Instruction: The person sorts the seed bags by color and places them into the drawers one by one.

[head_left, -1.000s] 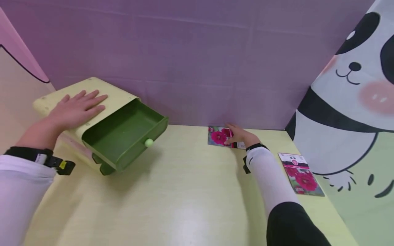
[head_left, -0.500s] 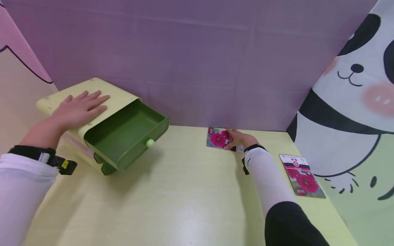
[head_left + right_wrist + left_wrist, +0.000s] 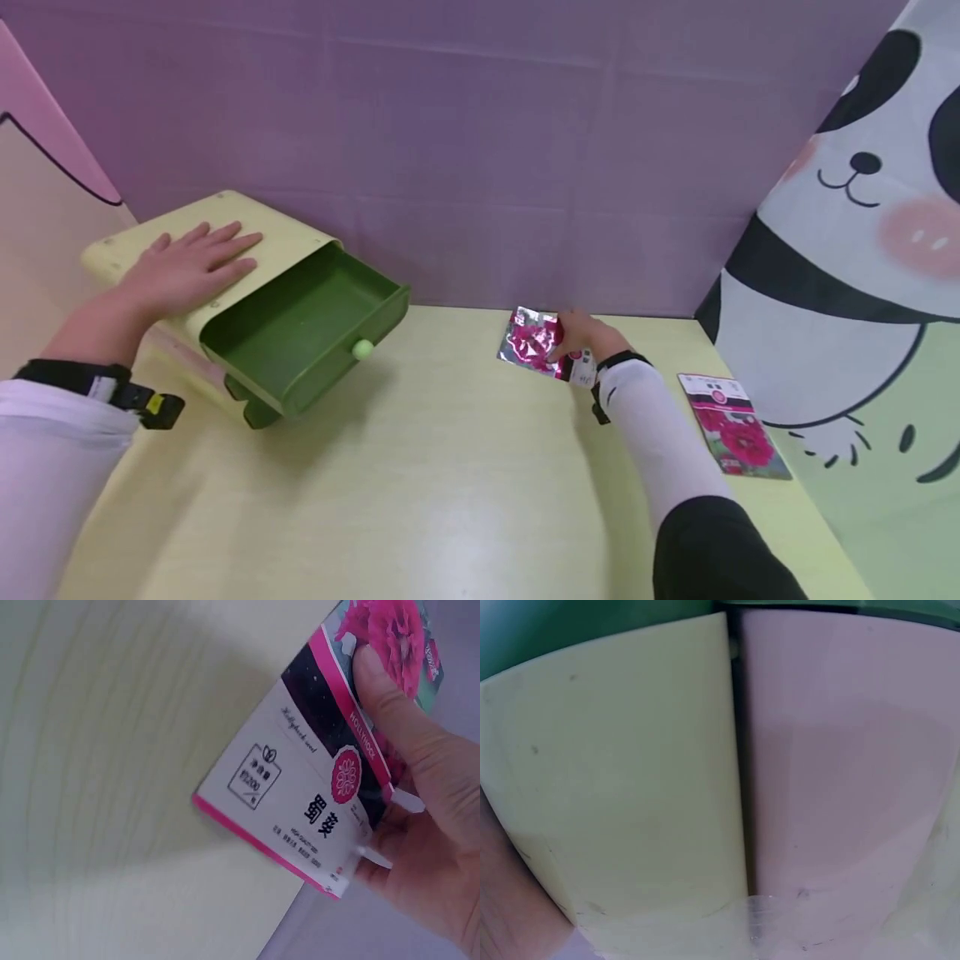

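My right hand grips a seed packet with a pink flower picture near the back of the table. In the right wrist view the thumb lies across the front of the packet, which reads HOLLYHOCK, and other fingers curl behind it. With fingers spread, my left hand rests flat on the cream top of a small drawer cabinet. Its green drawer is pulled out, with a round light-green knob on the front. The left wrist view shows the cabinet's cream side and pink side.
A second seed packet with pink flowers lies at the table's right edge. A purple cloth hangs along the back of the pale table. A panda-print cloth stands at the right.
The right hand has closed on the packet and raised it; the packet now tilts and catches glare. The left hand stays on the cabinet, and the drawer has not moved.
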A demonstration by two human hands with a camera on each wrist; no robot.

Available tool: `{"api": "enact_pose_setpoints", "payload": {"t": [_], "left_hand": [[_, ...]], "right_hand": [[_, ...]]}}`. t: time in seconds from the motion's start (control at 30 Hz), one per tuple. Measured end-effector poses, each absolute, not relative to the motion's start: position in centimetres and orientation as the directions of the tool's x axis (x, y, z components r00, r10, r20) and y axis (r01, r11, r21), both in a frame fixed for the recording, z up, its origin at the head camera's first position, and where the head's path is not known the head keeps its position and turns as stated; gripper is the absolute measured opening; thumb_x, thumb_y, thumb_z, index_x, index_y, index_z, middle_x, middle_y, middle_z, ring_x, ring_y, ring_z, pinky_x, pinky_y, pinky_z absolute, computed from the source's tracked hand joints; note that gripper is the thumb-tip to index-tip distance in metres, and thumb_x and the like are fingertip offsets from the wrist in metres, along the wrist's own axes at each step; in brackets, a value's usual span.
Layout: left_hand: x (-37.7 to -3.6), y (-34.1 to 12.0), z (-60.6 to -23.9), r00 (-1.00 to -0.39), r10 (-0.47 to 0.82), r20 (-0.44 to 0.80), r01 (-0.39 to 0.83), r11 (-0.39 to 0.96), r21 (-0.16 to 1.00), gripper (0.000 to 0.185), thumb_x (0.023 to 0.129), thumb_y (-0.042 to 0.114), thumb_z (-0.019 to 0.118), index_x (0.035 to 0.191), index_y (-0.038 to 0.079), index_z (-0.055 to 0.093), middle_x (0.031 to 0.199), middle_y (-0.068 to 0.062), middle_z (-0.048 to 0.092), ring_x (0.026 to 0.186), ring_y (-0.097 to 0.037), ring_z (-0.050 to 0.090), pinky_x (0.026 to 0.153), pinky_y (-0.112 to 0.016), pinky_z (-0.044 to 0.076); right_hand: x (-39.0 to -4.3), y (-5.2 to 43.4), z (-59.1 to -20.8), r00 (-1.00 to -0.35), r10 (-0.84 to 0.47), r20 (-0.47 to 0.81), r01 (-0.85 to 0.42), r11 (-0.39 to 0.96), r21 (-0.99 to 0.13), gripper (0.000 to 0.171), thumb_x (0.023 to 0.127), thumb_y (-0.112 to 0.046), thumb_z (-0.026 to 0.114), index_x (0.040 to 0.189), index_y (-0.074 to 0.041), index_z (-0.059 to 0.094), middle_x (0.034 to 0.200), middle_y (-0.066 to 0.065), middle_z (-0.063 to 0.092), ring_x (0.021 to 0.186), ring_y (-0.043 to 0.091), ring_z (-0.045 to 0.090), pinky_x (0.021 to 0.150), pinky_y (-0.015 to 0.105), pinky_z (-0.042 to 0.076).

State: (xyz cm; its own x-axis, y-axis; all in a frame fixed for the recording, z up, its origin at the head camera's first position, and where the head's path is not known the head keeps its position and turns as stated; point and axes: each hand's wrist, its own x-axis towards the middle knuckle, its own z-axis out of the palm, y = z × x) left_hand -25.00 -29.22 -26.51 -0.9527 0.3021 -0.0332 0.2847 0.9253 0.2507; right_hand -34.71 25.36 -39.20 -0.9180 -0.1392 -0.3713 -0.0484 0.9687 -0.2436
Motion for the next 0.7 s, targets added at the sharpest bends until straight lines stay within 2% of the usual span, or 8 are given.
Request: {"api": "enact_pose_setpoints", "payload": {"t": [0.13, 0.23, 0.33, 0.53, 0.7], "left_hand": [[-25.0, -29.3, -26.5, -0.953, 0.302, -0.035, 0.285, 0.926, 0.247, 0.062, 0.104, 0.051, 0.019, 0.157, 0.020, 0.009, 0.162, -0.019, -0.001, 0.144, -0.050, -0.008, 0.108, -0.073, -0.009], [-25.0, -29.3, -26.5, -0.952, 0.304, -0.035, 0.286, 0.926, 0.246, 0.062, 0.104, 0.051, 0.019, 0.157, 0.020, 0.009, 0.162, -0.019, -0.001, 0.144, -0.051, -0.007, 0.108, -0.073, -0.009], [-24.9, -29.3, -26.5, -0.951, 0.306, -0.034, 0.289, 0.925, 0.246, 0.062, 0.104, 0.051, 0.019, 0.157, 0.020, 0.010, 0.162, -0.019, -0.001, 0.144, -0.051, -0.007, 0.108, -0.073, -0.009], [-25.0, -29.5, -26.5, -0.951, 0.310, -0.027, 0.294, 0.924, 0.244, 0.061, 0.104, 0.049, 0.019, 0.157, 0.018, 0.011, 0.161, -0.020, 0.000, 0.144, -0.051, -0.007, 0.108, -0.074, -0.009], [-25.0, -29.7, -26.5, -0.952, 0.306, 0.011, 0.296, 0.913, 0.281, 0.061, 0.104, 0.048, 0.024, 0.156, 0.016, 0.016, 0.161, -0.022, 0.004, 0.144, -0.050, -0.005, 0.109, -0.072, -0.009]], "right_hand": [[-34.8, 26.0, -38.7, -0.931, -0.218, -0.293, -0.113, 0.935, -0.336, 0.070, 0.079, -0.018, 0.081, 0.136, -0.004, 0.043, 0.123, 0.019, 0.055, 0.113, 0.037, 0.056, 0.099, 0.051, 0.049], [-34.8, 26.5, -38.2, -0.938, -0.253, -0.237, -0.161, 0.923, -0.351, 0.056, 0.079, -0.011, 0.080, 0.128, -0.003, 0.053, 0.113, 0.018, 0.060, 0.101, 0.035, 0.062, 0.089, 0.046, 0.055], [-34.6, 27.1, -37.5, -0.939, -0.275, -0.206, -0.198, 0.923, -0.330, 0.045, 0.081, -0.010, 0.078, 0.119, 0.000, 0.058, 0.107, 0.019, 0.063, 0.095, 0.032, 0.064, 0.085, 0.043, 0.056], [-33.7, 28.7, -36.2, -0.930, -0.317, -0.187, -0.241, 0.909, -0.341, 0.040, 0.088, -0.007, 0.068, 0.121, 0.011, 0.055, 0.111, 0.029, 0.062, 0.099, 0.038, 0.062, 0.091, 0.048, 0.052], [-32.9, 30.3, -35.3, -0.953, -0.251, -0.171, -0.163, 0.898, -0.408, 0.046, 0.094, -0.012, 0.060, 0.129, 0.015, 0.049, 0.121, 0.034, 0.056, 0.108, 0.043, 0.057, 0.098, 0.053, 0.046]]}}
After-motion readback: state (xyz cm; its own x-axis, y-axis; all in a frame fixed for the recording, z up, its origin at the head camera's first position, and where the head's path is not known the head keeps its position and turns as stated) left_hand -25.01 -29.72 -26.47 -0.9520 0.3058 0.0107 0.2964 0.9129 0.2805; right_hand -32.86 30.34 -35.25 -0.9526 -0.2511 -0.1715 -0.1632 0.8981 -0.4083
